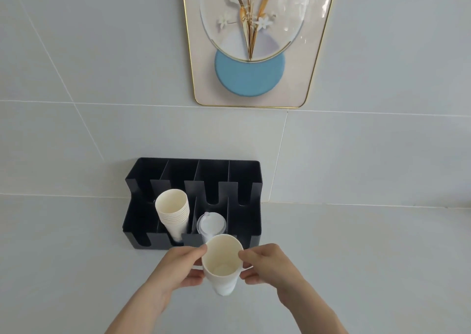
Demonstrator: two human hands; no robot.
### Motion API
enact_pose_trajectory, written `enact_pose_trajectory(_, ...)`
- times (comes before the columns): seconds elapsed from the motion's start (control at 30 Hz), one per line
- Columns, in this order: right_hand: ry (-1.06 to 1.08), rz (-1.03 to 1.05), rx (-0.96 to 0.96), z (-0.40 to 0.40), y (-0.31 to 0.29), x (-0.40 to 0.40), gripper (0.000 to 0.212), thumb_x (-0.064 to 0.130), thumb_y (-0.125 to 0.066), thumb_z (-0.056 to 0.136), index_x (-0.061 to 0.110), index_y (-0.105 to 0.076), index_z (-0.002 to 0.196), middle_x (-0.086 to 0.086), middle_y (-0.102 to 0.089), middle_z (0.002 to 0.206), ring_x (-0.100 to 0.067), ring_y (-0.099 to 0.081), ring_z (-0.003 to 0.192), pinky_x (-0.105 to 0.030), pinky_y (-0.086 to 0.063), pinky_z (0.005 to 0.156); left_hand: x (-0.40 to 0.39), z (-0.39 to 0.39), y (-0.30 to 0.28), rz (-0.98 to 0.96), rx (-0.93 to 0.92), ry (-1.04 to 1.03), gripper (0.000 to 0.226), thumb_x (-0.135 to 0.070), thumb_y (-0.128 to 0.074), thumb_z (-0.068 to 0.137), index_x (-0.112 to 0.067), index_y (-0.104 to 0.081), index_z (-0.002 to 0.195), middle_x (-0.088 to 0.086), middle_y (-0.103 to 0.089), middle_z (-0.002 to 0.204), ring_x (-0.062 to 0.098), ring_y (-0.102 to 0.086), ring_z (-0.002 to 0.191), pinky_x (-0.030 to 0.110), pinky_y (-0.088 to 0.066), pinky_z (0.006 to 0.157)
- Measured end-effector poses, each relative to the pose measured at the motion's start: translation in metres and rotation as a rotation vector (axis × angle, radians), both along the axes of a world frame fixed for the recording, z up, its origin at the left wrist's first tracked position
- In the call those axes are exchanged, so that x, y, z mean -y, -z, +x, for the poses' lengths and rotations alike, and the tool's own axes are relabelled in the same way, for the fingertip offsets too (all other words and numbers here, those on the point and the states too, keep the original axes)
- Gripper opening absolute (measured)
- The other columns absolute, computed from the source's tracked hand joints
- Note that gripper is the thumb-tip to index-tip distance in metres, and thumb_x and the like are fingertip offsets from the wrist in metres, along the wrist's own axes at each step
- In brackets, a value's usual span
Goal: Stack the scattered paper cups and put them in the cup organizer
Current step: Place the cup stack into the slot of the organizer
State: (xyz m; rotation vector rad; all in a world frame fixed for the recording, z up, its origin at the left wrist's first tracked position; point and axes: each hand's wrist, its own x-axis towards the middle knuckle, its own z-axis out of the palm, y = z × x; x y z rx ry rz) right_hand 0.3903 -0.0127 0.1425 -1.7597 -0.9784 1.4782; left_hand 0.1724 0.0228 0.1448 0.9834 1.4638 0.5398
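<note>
From the head view, the left hand (182, 267) and right hand (265, 265) pinch opposite sides of a white paper cup stack (222, 265) above the counter (356, 257), just before the black cup organizer (142, 221), which holds another cup stack (173, 214) and clear lids (211, 225).

matt white paper cups (222, 262), a matt black plastic organizer (142, 221), clear glossy plastic lids (211, 225), smooth grey countertop (356, 257).

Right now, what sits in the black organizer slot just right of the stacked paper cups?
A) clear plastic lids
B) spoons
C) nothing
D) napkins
A: clear plastic lids stand in the organizer slot next to the stack of paper cups.
</note>
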Motion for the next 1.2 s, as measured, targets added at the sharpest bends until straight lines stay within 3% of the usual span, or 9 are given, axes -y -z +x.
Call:
enact_pose_trajectory(0.07,0.004,0.032,-0.003,-0.008,-0.018,-0.011,0.02,0.025,-0.07,0.09,0.009,-0.082,0.088,-0.01,-0.073,0.085,-0.031,-0.078,0.088,-0.036,-0.066,0.08,-0.014,-0.01,-0.016,0.036,0.013,0.019,0.026,-0.036,-0.068,0.094,-0.017,-0.085,0.089,0.005,-0.082,0.091,0.025,-0.079,0.083,0.036,-0.065,0.078)
enact_pose_trajectory(0.27,-0.021,0.139,0.033,-0.033,-0.077,-0.049,0.021,0.029,-0.068,0.094,0.015,-0.084,0.092,-0.01,-0.082,0.09,-0.025,-0.079,0.088,-0.032,-0.067,0.078,-0.06,-0.041,-0.061,0.153,0.071,0.024,0.023,-0.036,-0.068,0.093,-0.017,-0.081,0.098,0.005,-0.082,0.091,0.025,-0.08,0.081,0.038,-0.065,0.076)
enact_pose_trajectory(0.43,-0.011,0.222,0.063,-0.057,-0.126,-0.087,0.026,0.034,-0.069,0.095,0.011,-0.081,0.102,-0.011,-0.082,0.097,-0.026,-0.079,0.091,-0.035,-0.066,0.083,-0.1,-0.06,-0.1,0.234,0.131,0.017,0.027,-0.037,-0.071,0.093,-0.016,-0.085,0.085,0.007,-0.082,0.087,0.025,-0.079,0.077,0.034,-0.065,0.07)
enact_pose_trajectory(0.7,0.013,0.28,0.067,-0.095,-0.162,-0.141,0.032,0.039,-0.07,0.094,0.01,-0.079,0.104,-0.011,-0.081,0.096,-0.023,-0.081,0.083,-0.035,-0.067,0.078,-0.149,-0.095,-0.142,0.318,0.169,-0.03,0.035,-0.04,-0.072,0.092,-0.008,-0.078,0.102,0.012,-0.079,0.097,0.03,-0.077,0.084,0.032,-0.065,0.064)
enact_pose_trajectory(0.93,0.011,0.211,0.12,-0.129,-0.134,-0.169,0.03,0.039,-0.069,0.095,0.013,-0.078,0.109,-0.011,-0.08,0.101,-0.023,-0.081,0.085,-0.032,-0.067,0.076,-0.172,-0.12,-0.116,0.273,0.143,-0.051,0.031,-0.04,-0.07,0.093,-0.01,-0.078,0.1,0.009,-0.079,0.096,0.032,-0.077,0.091,0.032,-0.064,0.066)
enact_pose_trajectory(1.1,0.002,0.134,0.199,-0.143,-0.094,-0.175,0.028,0.038,-0.067,0.096,0.014,-0.077,0.108,-0.015,-0.079,0.105,-0.028,-0.079,0.091,-0.031,-0.066,0.076,-0.181,-0.126,-0.069,0.194,0.102,-0.047,0.027,-0.038,-0.069,0.094,-0.013,-0.078,0.1,0.007,-0.079,0.096,0.02,-0.077,0.074,0.029,-0.064,0.063)
enact_pose_trajectory(1.2,0.014,0.081,0.233,-0.148,-0.069,-0.178,0.031,0.035,-0.066,0.095,0.007,-0.076,0.104,-0.01,-0.076,0.095,-0.023,-0.076,0.074,-0.042,-0.064,0.082,-0.184,-0.127,-0.038,0.146,0.089,-0.036,0.024,-0.035,-0.068,0.095,-0.014,-0.077,0.105,0.005,-0.078,0.101,0.02,-0.077,0.077,0.03,-0.064,0.067)
